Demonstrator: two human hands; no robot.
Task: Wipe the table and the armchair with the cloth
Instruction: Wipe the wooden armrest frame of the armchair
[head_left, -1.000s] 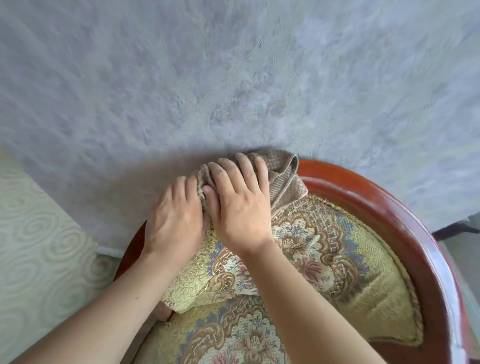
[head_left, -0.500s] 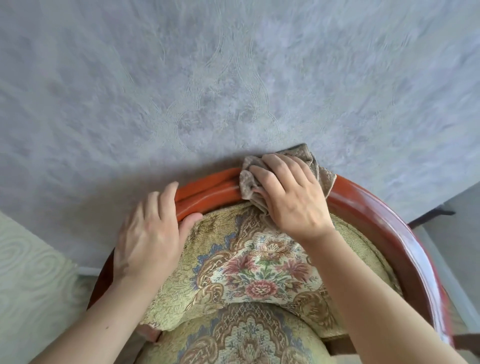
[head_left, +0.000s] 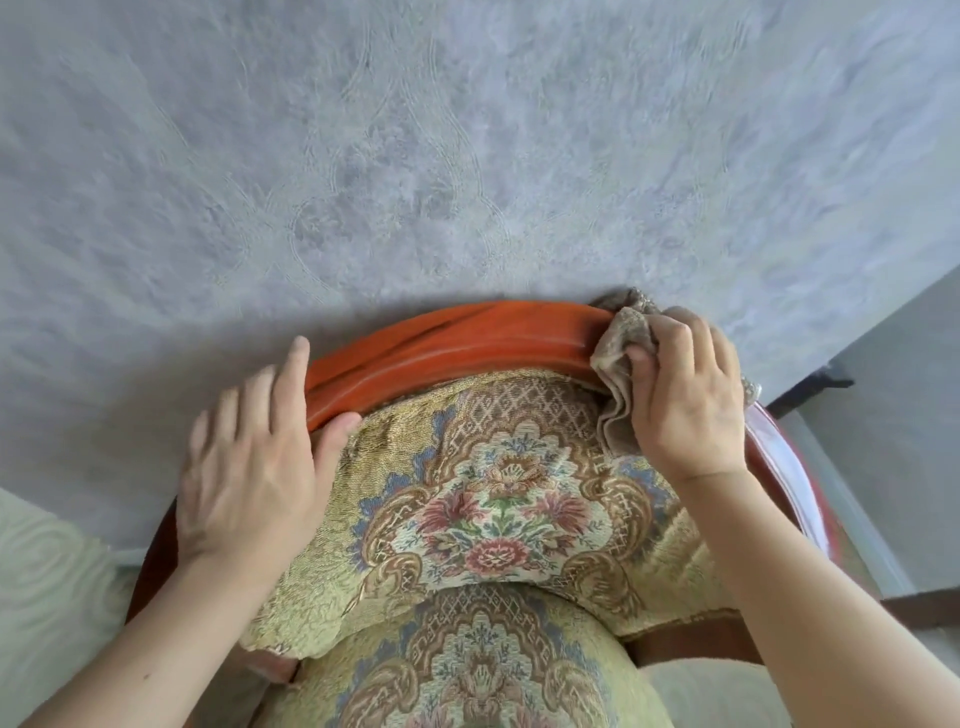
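The armchair has a curved, glossy red-brown wooden top rail (head_left: 457, 345) and a floral tapestry back cushion (head_left: 498, 499). My right hand (head_left: 685, 395) grips a crumpled beige cloth (head_left: 621, 345) and presses it onto the right part of the rail. My left hand (head_left: 254, 462) rests on the rail's left part, fingers straight over the top and thumb against the inner edge by the cushion. The seat cushion (head_left: 483, 670) shows below. No table is in view.
A grey-blue textured wall (head_left: 467, 156) stands directly behind the chair back. Pale patterned wallpaper (head_left: 47, 587) shows at lower left. A dark bar (head_left: 810, 389) and a light floor strip lie to the right of the chair.
My right hand has slid the cloth rightward along the top rail, from the middle to the right part. My left hand let go of the cloth and stays on the rail's left part.
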